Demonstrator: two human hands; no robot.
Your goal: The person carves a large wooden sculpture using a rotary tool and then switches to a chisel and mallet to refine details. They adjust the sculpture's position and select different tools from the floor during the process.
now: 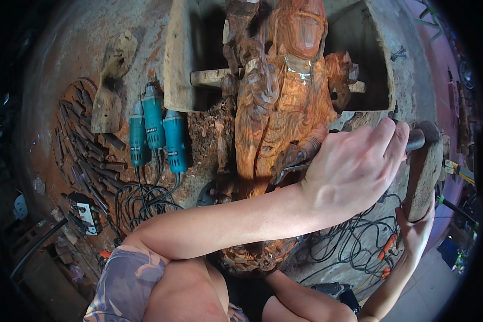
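Note:
A reddish-brown carved wooden figure (pixel 279 118) stretches away from me. My left hand (pixel 354 166) reaches across to the right, its fingers wrapped round a chisel (pixel 415 139). The thin blade shows left of the fist, its tip at the figure's lower right side; the handle's dark end sticks out on the other side. My right hand (pixel 417 231) is closed round the lower end of a wooden mallet (pixel 423 180), held upright at the far right. The mallet's upper end is at the chisel's butt; whether they touch I cannot tell.
An open wooden frame (pixel 176 59) surrounds the figure's far part. Three teal power tools (pixel 153 118) lie left, beside many chisels (pixel 86 139) and a curved wood block (pixel 107 107). Black cables (pixel 145 201) coil left and right (pixel 349 241). A power strip (pixel 86 216) sits lower left.

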